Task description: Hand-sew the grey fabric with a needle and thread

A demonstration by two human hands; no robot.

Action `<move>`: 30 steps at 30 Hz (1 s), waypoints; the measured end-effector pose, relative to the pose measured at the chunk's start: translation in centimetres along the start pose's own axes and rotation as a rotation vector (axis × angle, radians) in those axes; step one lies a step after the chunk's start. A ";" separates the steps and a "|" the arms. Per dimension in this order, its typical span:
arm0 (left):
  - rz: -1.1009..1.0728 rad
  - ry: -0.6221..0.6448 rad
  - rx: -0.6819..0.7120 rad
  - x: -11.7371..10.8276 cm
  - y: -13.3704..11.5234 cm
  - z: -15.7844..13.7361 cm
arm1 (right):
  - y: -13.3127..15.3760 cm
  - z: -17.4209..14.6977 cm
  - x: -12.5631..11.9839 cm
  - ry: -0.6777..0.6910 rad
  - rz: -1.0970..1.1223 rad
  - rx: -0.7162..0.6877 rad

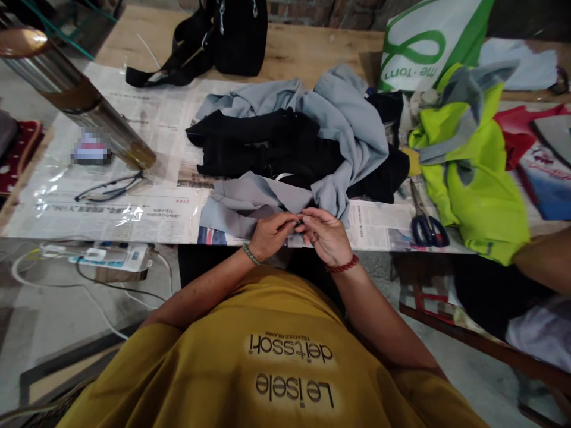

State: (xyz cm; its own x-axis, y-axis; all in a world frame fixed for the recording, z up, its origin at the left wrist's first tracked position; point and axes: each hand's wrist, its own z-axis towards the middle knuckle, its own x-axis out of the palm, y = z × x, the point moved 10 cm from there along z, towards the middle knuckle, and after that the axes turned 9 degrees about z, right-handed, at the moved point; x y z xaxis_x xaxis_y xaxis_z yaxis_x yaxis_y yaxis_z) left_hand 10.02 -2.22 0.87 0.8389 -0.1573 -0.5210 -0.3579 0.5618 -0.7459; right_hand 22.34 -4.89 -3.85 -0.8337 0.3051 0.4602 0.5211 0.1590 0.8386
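My left hand [273, 233] and my right hand [329, 235] meet at the table's front edge, fingertips almost touching. Both are closed in a pinch; a small dark bit shows between them, too small to name. Just behind lies the near part of a grey garment [250, 199], some of it hidden by my left hand. A black garment [263, 142] lies crumpled together with the grey cloth. Off to the right, dark-handled scissors [426, 223] rest on the newspaper with their blades pointing away from me.
Newspaper [134, 208] under clear film covers the table. At left stand a steel flask [89, 107] and eyeglasses [109, 189]. A black bag [238, 38] and a green-white bag [423, 50] are behind. A yellow-green garment [482, 178] hangs over the right edge, near another person's arm [544, 261].
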 end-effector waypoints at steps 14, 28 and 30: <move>-0.019 0.341 -0.181 0.6 2.2 1.8 | 2.6 0.5 0.8 -0.005 -0.250 -0.091; -0.275 0.330 -0.302 -0.2 4.3 1.4 | 0.9 3.0 1.3 -0.050 0.000 0.037; -0.283 0.332 -0.303 -0.3 4.4 1.4 | 0.6 3.3 1.2 -0.053 0.016 0.044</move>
State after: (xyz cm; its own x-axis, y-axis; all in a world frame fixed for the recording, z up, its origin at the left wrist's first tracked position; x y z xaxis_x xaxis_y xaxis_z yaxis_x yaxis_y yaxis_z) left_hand 8.74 1.41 -1.66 0.7625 -0.5449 -0.3488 -0.2800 0.2081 -0.9372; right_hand 22.27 -1.32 -3.78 -0.8150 0.3569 0.4564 0.5427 0.1943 0.8171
